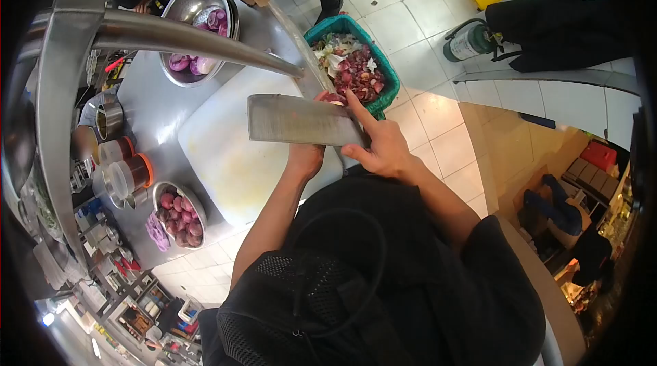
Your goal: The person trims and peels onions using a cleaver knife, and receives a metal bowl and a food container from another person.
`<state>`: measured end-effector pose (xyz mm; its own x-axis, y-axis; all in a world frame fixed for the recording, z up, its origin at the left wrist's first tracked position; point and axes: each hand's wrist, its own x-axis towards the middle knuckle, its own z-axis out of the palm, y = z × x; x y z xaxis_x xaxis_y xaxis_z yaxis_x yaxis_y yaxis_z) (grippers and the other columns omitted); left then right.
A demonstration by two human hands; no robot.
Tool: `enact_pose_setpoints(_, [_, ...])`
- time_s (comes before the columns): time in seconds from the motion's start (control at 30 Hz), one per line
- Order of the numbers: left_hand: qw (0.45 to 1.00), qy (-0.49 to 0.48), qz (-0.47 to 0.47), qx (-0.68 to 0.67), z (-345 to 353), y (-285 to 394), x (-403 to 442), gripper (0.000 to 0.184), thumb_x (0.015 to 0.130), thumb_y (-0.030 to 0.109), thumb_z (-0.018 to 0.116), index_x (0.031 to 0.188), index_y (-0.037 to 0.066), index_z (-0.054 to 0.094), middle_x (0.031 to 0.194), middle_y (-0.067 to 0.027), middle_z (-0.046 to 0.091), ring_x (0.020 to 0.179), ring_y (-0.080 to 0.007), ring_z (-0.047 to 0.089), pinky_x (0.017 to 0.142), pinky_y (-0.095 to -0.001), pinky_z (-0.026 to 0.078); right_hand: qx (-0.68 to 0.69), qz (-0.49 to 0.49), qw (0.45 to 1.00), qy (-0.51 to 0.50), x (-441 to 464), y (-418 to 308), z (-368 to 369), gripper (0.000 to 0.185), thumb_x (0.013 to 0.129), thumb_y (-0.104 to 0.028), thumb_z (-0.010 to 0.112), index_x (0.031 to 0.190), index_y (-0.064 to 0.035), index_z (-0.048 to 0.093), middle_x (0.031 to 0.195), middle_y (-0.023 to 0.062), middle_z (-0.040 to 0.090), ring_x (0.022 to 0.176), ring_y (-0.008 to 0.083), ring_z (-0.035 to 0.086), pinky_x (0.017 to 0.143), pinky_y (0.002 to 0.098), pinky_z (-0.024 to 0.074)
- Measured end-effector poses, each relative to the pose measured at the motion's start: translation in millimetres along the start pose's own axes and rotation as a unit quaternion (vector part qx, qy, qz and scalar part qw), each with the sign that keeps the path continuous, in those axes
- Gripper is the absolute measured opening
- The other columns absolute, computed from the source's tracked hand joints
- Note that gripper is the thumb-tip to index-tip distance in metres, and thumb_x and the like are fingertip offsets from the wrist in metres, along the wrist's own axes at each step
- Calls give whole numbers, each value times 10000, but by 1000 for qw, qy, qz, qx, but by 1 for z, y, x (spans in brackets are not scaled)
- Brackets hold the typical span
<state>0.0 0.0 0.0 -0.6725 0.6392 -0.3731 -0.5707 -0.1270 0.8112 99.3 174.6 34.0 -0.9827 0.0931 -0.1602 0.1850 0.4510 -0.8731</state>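
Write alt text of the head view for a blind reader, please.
A person's right hand holds a cleaver that partly hides the left hand. Nearby are a white cutting board, two bowls of purple onions and a green-lined bin of peelings.

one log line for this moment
right hand: holds cleaver | left hand: partly hidden behind cleaver | bin: scraps | small bowl: red onions | large bowl: peeled onions

You hold a broad, rectangular steel cleaver (298,120) in your right hand (385,146), your left hand (306,159) partly hidden beneath it, near a green-lined bin (391,80) of purplish-red peelings (357,73).
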Motion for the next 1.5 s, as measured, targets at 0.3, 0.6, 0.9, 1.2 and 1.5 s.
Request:
enact_pose_setpoints(0.3, [998,41,30,30,10,2,-7,501,995,134,623,1452,23,452,1333,-103,581,1176,-195,598,988,-345,508,49,-52,996,60,-7,23,19,859,879,-544,682,1527,-62,388,881,237,698,786,445,672,737,473,513])
enact_pose_setpoints(0.6, [996,-13,-16,-83,11,14,-17,575,958,100,649,1476,-1,423,1356,-123,571,1192,-230,604,1009,-408,517,503,59,861,50,5,33,22,685,1057,-488,460,1532,-7,351,623,-53,441,502,28,382,446,197,275])
enact_pose_setpoints(0.9, [996,16,5,-91,-1,9,-11,478,962,106,650,1405,35,486,1285,-102,611,1161,-229,615,1013,-415,501,210,-79,972,70,-7,14,17,907,953,-567,589,1589,-39,215,623,70,497,528,182,501,536,320,379])
enact_pose_setpoints(1.2, [996,32,9,-83,9,12,-20,478,1038,261,541,1457,54,441,1353,-72,566,1226,-190,558,1040,-378,454,10,-53,998,45,-14,-19,1,995,878,-570,659,1592,-59,191,713,234,620,707,447,637,689,465,488])
enact_pose_setpoints(1.5, [993,49,91,61,16,15,-32,459,957,-20,570,1410,-1,497,1324,-89,577,1193,-174,575,1024,-345,484,45,-120,988,81,-16,1,15,881,914,-557,642,1573,-87,294,748,196,656,671,355,646,663,409,495])
